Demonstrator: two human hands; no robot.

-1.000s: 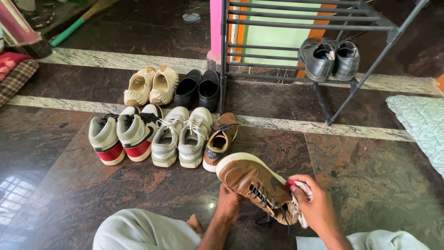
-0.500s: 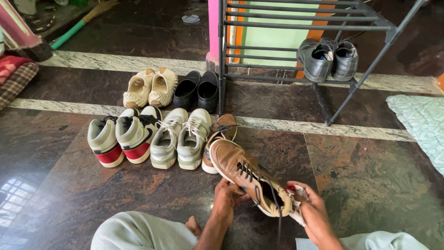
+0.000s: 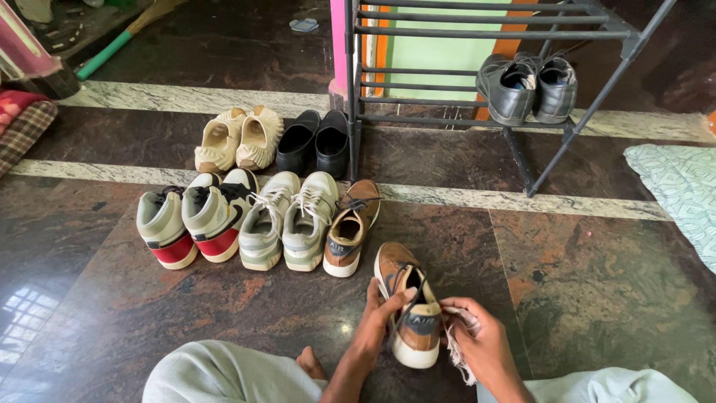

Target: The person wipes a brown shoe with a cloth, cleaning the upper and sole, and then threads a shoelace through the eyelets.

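One brown sneaker (image 3: 409,310) stands on the floor (image 3: 597,283) near its front edge, heel toward the person, its suede-like upper tan, sole white, laces dark. The left hand (image 3: 377,321) curls around the shoe's left side, fingers closed over the collar. The right hand (image 3: 481,339) is closed on a frayed whitish cloth (image 3: 456,351), pressed against the shoe's right heel.

Just ahead and left lies its single mate (image 3: 350,227), the same brown and white, at the right end of a row. Beside that, two grey-green sneakers (image 3: 289,220) with white laces, then two white high-tops (image 3: 190,224) with red soles and black trim. That row counts five shoes. Behind it sit two cream moulded slip-ons (image 3: 239,138), ribbed and rounded, and two black loafers (image 3: 315,140), smooth and matte.

One black metal rack (image 3: 574,123) of thin bars stands at the floor's far right, bearing two dark leather shoes (image 3: 526,86) on its low shelf. The floor is polished brown stone, mottled, crossed by two pale marble strips (image 3: 522,200). A patterned pale mat (image 3: 682,190) lies at the right edge; a checked cushion (image 3: 22,123) at the left edge. A green-handled broom (image 3: 123,41) lies in the far left corner.
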